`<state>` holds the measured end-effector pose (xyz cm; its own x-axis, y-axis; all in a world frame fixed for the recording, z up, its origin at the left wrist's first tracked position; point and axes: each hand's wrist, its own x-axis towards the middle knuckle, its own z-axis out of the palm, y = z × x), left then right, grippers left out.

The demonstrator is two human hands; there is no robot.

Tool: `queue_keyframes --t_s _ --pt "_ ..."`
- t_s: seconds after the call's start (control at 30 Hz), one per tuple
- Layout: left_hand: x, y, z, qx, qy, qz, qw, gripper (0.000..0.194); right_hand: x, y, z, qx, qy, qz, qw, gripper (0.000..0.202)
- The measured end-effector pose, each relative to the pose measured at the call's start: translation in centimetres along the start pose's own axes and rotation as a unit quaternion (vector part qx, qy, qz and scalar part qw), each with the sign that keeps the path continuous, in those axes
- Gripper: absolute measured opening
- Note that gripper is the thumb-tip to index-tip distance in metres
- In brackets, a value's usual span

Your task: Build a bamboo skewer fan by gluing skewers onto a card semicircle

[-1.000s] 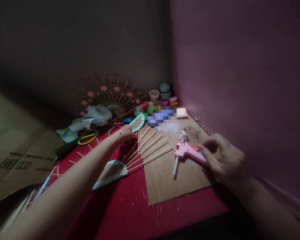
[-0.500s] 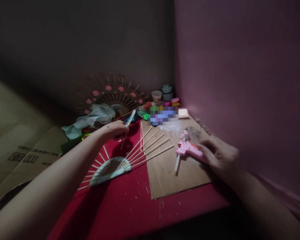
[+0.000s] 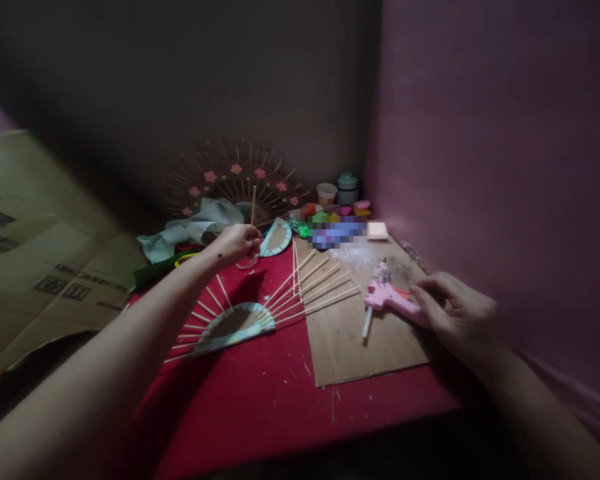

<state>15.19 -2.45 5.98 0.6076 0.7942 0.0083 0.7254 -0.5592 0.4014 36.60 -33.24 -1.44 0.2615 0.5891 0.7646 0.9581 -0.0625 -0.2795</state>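
My left hand is closed on a thin wooden stick that points upward, above the red table. Just beyond it lies a pale-edged half-round piece. Below my left hand, a fan-shaped piece with a pale rim has several sticks spreading from it, some reaching over the brown board. My right hand has its thumb and fingers closed round the handle end of a pink glue gun, whose clear glue stick hangs out over the board.
At the back stands a finished-looking fan with pink flowers, beside a pale cloth. A cup, a jar and a white block are near the corner. Cardboard leans at left.
The half-round piece that was upright by my left hand now lies beyond it, and the stick in that hand points up. The whole view has shifted slightly; my right hand stays at the glue gun.
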Motion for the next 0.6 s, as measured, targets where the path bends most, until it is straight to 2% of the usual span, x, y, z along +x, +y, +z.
queue_keyframes --t_s 0.17,0.2,0.3,0.33,0.47,0.53,0.6 --pt "-4.1 0.4 -1.4 0.022 0.043 0.083 0.995 0.013 1.6 -3.2 -0.2 0.054 -0.038 -0.068 0.996 0.008" --pt "-5.0 0.6 -1.4 0.035 0.034 0.096 0.994 0.014 2.1 -4.1 0.0 0.068 -0.043 -0.087 0.993 0.010" --pt "-7.0 1.1 -1.2 0.073 -0.039 0.099 0.992 0.021 4.4 -7.1 1.1 0.089 -0.083 -0.146 0.982 0.018" --pt "-7.5 1.1 -0.9 0.092 -0.045 0.091 0.991 0.024 5.2 -8.2 1.8 0.086 -0.111 -0.161 0.977 0.020" --pt "-8.3 0.4 -0.1 0.178 0.014 0.065 0.982 0.029 8.1 -11.9 5.6 0.073 -0.208 -0.183 0.958 0.029" --pt "-8.6 0.0 0.3 0.201 0.010 0.089 0.976 0.028 9.1 -13.2 7.8 0.076 -0.241 -0.193 0.948 0.041" --pt "-9.1 -0.4 0.5 0.194 0.009 0.124 0.973 0.027 9.7 -14.0 9.7 0.047 -0.279 -0.192 0.940 0.041"
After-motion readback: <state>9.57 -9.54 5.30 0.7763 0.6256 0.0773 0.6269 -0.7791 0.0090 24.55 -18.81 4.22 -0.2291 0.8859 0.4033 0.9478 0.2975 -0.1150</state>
